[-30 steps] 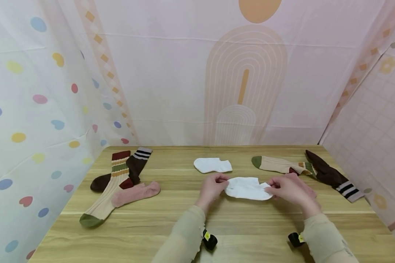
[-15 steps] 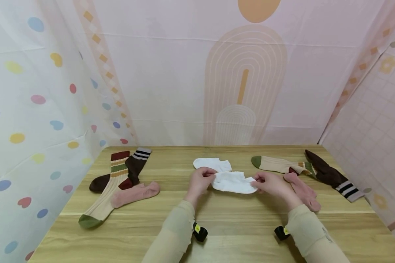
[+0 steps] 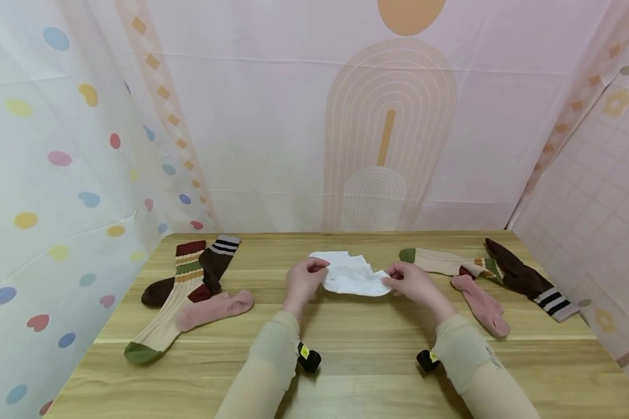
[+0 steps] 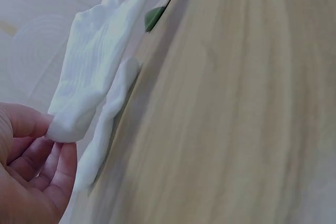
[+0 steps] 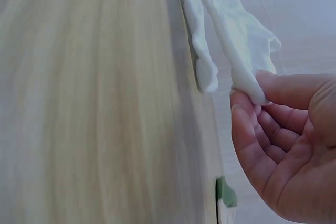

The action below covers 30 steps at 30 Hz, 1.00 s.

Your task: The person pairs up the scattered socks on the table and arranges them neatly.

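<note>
A white ankle sock point(image 3: 355, 278) is stretched between my two hands above the table. My left hand point(image 3: 303, 283) pinches its toe end between thumb and fingers, and my right hand point(image 3: 415, 283) pinches the opposite end near the cuff. In the left wrist view, the held sock point(image 4: 94, 66) hangs off the tabletop's surface. Behind it, a second white ankle sock point(image 3: 329, 255) lies flat on the table, partly covered by the held one in the head view. The right wrist view shows that lying sock point(image 5: 200, 45) apart from the held one.
On the left lie a striped cream sock point(image 3: 170, 314), a dark brown sock point(image 3: 217, 265) and a pink sock point(image 3: 215, 309). To the right are another cream sock point(image 3: 435, 261), brown sock point(image 3: 524, 279) and pink sock point(image 3: 482, 305). Patterned curtains surround the wooden table point(image 3: 367, 361).
Both hands have carried the white sock leftward and toward the back of the table, until it overlaps the lying white sock in the head view. The right-hand pink sock is uncovered.
</note>
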Tool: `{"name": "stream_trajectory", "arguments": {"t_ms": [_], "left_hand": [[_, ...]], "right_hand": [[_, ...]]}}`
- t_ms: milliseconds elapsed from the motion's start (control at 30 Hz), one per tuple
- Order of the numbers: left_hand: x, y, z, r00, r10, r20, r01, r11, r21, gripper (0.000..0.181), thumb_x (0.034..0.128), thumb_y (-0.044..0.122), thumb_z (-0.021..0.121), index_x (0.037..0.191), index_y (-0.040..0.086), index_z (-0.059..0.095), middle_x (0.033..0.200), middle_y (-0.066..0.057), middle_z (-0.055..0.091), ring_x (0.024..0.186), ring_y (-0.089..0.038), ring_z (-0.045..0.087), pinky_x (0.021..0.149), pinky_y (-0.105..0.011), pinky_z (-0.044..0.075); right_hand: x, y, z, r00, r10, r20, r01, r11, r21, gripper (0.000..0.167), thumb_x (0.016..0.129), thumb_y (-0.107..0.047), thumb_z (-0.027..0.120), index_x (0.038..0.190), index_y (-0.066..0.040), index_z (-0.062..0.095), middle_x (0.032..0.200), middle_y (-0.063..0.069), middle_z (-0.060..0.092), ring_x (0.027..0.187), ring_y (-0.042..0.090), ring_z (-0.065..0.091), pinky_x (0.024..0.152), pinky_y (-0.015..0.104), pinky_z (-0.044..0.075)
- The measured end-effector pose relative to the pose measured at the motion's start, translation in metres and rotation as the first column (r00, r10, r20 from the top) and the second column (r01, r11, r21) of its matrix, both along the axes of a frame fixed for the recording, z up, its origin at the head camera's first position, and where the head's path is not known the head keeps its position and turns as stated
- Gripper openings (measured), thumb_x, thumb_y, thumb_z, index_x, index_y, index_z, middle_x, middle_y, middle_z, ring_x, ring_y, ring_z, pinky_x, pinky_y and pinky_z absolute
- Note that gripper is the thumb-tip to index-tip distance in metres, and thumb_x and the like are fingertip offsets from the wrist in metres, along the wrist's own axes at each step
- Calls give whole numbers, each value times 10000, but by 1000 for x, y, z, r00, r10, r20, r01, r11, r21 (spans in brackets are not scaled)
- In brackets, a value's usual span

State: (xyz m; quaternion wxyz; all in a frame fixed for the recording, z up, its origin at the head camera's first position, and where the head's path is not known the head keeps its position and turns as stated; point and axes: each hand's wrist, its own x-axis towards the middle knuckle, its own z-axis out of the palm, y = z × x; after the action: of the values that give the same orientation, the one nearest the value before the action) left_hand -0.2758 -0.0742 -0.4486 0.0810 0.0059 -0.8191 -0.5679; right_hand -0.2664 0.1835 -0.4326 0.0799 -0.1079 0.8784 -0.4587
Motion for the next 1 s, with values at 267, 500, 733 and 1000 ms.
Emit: {"name": "stream_trajectory", "arguments": {"t_ms": [267,500,733,1000], "left_hand": [[-14,-9,7,999,46,-10,-46,999,20,104,874,28,704,962,1,753,899,-89,700,816,-188,602,674,-237,502],[-29,-16,16,996,80,-33,-81,996,-27,118,873,37,703,974,2,752,926,-108,708,887,-235,622,759,-293,502],[-44,-23,20,995,90,-47,-94,993,-67,127,882,32,691,986,-8,750,973,-159,706,921,-264,621,823,-366,497],[-50,-22,18,996,80,-36,-85,988,-132,122,879,23,689,978,1,757,941,-122,712,926,-268,634,842,-390,510]], "right_hand": [[-17,-15,0,992,-87,-96,92,994,53,211,955,-135,664,1086,29,666,965,98,654,860,205,579,738,320,508],[-31,-29,3,987,-137,-89,138,990,-1,233,960,-130,658,1116,42,669,972,116,673,849,201,621,740,308,537],[-42,-39,4,986,-149,-73,148,989,-12,230,956,-127,655,1099,53,666,941,127,671,861,284,660,748,323,543],[-53,-43,-3,985,-169,-17,168,984,-54,227,955,-81,648,1108,86,652,980,167,670,860,294,672,760,348,575]]}}
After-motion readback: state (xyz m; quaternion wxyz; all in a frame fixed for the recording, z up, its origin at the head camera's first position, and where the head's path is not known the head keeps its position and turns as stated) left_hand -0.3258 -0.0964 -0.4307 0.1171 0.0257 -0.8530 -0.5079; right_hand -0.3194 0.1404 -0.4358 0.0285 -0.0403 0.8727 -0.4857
